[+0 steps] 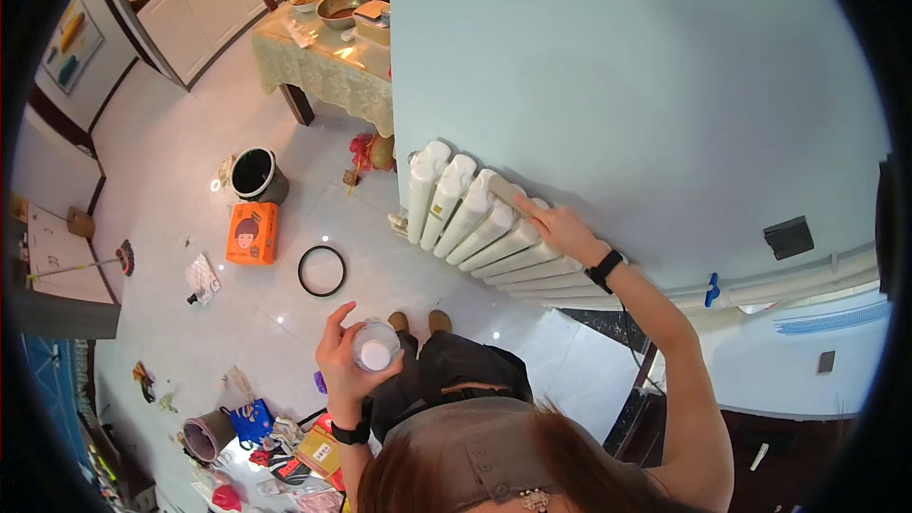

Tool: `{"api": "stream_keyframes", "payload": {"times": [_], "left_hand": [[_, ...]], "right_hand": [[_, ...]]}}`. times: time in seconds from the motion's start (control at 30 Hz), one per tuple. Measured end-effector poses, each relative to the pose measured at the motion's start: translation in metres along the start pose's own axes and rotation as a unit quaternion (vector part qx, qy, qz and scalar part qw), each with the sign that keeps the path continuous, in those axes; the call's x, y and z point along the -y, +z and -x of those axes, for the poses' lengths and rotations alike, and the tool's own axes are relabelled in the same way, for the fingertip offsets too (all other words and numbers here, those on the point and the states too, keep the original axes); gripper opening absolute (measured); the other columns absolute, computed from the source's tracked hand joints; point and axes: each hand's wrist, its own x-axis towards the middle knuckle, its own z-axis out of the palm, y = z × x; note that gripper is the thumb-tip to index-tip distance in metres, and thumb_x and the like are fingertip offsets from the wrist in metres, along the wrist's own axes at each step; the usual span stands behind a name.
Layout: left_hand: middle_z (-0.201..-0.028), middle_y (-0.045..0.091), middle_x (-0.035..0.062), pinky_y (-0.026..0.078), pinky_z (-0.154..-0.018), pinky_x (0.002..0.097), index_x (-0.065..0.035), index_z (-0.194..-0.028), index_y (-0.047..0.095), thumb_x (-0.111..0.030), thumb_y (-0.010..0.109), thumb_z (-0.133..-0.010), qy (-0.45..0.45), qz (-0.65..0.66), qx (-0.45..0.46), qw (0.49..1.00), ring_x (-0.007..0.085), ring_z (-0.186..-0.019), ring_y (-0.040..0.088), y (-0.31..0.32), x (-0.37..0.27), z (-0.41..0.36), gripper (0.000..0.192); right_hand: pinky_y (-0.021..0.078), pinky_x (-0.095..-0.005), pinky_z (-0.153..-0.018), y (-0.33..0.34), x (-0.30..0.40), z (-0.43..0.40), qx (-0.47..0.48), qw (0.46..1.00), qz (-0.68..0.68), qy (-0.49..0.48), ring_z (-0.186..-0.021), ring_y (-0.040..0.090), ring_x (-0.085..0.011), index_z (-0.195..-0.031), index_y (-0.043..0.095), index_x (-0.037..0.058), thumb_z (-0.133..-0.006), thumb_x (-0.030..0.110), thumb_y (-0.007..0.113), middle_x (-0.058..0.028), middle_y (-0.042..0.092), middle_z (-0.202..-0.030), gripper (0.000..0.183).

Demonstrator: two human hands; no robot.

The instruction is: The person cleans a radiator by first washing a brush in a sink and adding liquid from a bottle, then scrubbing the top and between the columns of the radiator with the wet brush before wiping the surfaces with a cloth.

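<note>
My left hand (345, 360) holds a clear, round container with a white cap or disc (375, 355), gripped between thumb and fingers in front of my legs. On the right, my right hand (559, 228) reaches to the top of the white column radiator (476, 217). Its fingers press on a flat beige piece (504, 191), perhaps a cloth or pad, lying over the radiator's upper ends. Whether the fingers grip this piece or only rest on it is hard to see. Each wrist wears a black band.
A dark bin (276, 185), an orange box (252, 233) and a black ring (305, 288) stand or lie on the tiled floor. Bags and boxes surround another bin (208, 436) at lower left. Bowls stand on a cloth-covered table (324, 78) beyond the wall edge.
</note>
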Motion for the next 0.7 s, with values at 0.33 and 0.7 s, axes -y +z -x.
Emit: {"api": "stream_keyframes", "payload": {"times": [0.33,0.7], "left_hand": [[-0.108,0.060,0.0126,0.052,-0.068,0.0374,0.0019,-0.083,0.063,-0.030,0.083,-0.052,-0.006,-0.079,0.059,0.995,0.0301,-0.080,0.064,-0.002,0.013,0.005,0.049],[-0.076,0.057,0.0100,0.049,-0.060,0.0369,-0.0019,-0.084,0.064,-0.029,0.084,-0.054,-0.071,-0.113,0.064,0.989,0.0295,-0.068,0.061,-0.021,0.019,0.022,0.045]], "right_hand": [[0.0477,-0.0419,-0.058,-0.028,-0.015,0.068,0.066,0.998,0.017,-0.019,-0.063,0.060,-0.0329,-0.141,0.041,0.0288,-0.095,0.022,0.049,-0.0176,0.060,-0.075,0.047],[0.0462,-0.0453,-0.052,0.002,0.024,-0.031,0.003,0.999,0.039,-0.033,-0.054,0.058,-0.0359,-0.142,0.039,0.0275,-0.093,0.019,0.052,-0.0196,0.056,-0.062,0.051]]}}
